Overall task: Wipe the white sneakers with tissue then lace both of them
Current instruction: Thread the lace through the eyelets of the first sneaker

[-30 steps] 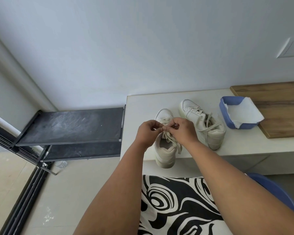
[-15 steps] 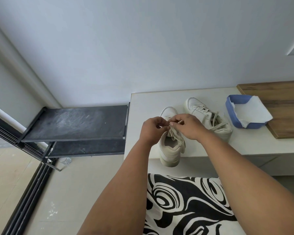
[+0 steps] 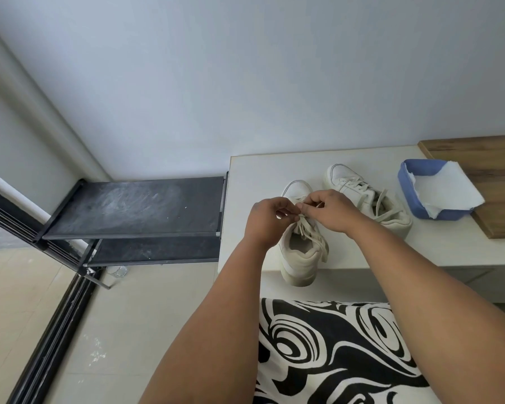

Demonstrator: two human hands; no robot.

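Near sneaker: the off-white low-top sneaker (image 3: pixel 301 252) sits at the front edge of the pale table (image 3: pixel 251 170), heel poking over the edge toward the person, toe pointing at the wall.
Lace: its cream flat lace (image 3: pixel 311 233) runs loosely over the tongue, ends trailing down the right side, so the threading looks unfinished.
Left hand: the left hand (image 3: pixel 267 217) has curled fingers pinching the lace above the tongue.
Right hand: the right hand (image 3: pixel 330 209) pinches the same lace just opposite, so the two hands meet fingertip to fingertip.
Far sneaker: the second off-white sneaker (image 3: pixel 368 199) lies just to the right on the table, lace through its front eyelets, ends loose and untied across the opening.
Tissue: a white tissue sheet (image 3: pixel 446 191) sits in a blue rectangular tray (image 3: pixel 405 182) beyond it, untouched.
Progress: wiping looks done, I'd judge, though I can't confirm it; lacing is mid-way on the near shoe, with tying off both shoes left.
Around: a dark metal shoe rack (image 3: pixel 134 205) stands left of the table, and a black-and-white swirl-patterned fabric (image 3: pixel 333 351) lies below the arms.
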